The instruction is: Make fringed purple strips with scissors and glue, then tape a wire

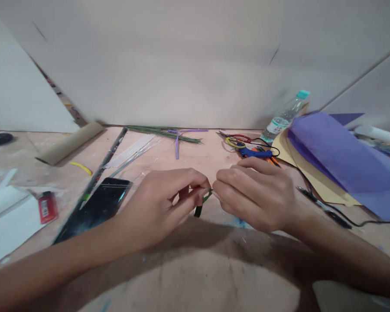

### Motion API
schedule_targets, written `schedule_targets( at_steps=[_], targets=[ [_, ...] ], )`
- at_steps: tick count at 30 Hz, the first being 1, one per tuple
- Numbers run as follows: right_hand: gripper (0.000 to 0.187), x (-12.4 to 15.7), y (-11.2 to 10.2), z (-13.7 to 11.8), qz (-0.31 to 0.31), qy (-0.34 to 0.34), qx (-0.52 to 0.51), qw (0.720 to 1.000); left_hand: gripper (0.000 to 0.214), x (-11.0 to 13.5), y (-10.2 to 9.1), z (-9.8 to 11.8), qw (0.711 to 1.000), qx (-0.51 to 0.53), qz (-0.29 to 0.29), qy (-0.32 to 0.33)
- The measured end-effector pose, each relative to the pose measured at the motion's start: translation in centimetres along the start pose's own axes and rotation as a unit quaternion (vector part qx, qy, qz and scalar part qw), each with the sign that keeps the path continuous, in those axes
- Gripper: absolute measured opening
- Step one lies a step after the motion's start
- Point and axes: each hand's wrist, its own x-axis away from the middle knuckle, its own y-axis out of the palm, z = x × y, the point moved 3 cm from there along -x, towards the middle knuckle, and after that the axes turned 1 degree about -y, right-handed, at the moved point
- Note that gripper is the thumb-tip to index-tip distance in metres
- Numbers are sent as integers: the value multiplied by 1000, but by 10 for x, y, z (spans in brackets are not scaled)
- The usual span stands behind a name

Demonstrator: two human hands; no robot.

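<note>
My left hand [164, 199] and my right hand [253, 193] meet at the middle of the wooden table [201, 268], fingertips almost touching. Both are closed in a pinch on a short dark green strip [202, 204], which hangs down from between the fingers. Most of the strip's upper end is hidden by the fingertips.
A black phone [95, 208] and a red lighter [47, 207] lie to the left, by white paper [6, 221]. Green wires [162, 132], a purple strip [178, 141], scissors [235, 139], a blue glue gun [255, 152], a water bottle [284, 117] and purple paper sheets [341, 160] lie behind.
</note>
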Motion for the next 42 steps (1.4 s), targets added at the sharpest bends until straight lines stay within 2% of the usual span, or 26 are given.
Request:
schedule_targets(
  at_steps=[3,4,6,8,11,13,16,19,24,28,31,32,34,36,38,40,42],
  targets=[
    [33,-6,-5,0,-10,-16,-13,1000,21,-2,-5,0,998,42,-40,-8],
    [31,-9,-6,0,-23,-5,-22,999,21,-2,-5,-1,999,22,-38,6],
    [25,-14,-8,3,-50,58,-63,995,20,1,-5,-3,997,-60,-6,51],
    [21,-19,-10,6,-73,153,-148,974,19,5,-3,-4,981,-156,37,106],
    [22,-24,-13,8,-90,261,-276,921,17,12,-2,-4,952,-232,75,185],
    [24,-26,-15,7,-92,300,-311,897,17,15,-3,-3,940,-242,82,226],
    [24,-29,-17,5,-92,317,-306,893,20,18,-7,-2,933,-240,86,255],
    [22,-29,-15,1,-99,280,-257,919,15,18,-7,-5,942,-228,77,234],
    [23,-24,-12,-1,-78,128,-59,987,18,11,-4,-10,983,-143,60,104],
    [31,-17,-16,0,-35,-2,12,999,20,1,-8,-3,999,51,7,12],
    [32,-16,-20,1,-7,-31,-10,999,26,-3,-10,1,984,164,-53,-33],
    [30,-17,-20,2,-13,-17,-30,999,26,-4,-10,2,984,167,-60,-33],
    [24,-21,-20,5,-40,57,-90,993,22,-3,-10,2,993,107,-39,-4],
    [21,-24,-18,7,-61,162,-176,969,15,0,-10,1,999,-6,10,43],
    [20,-25,-16,8,-64,245,-255,933,13,5,-8,0,988,-116,53,88],
    [22,-25,-15,8,-60,287,-299,908,14,11,-5,-3,972,-184,73,127],
    [22,-25,-14,6,-59,308,-308,898,15,16,-3,-5,963,-210,76,152]
  ],
)
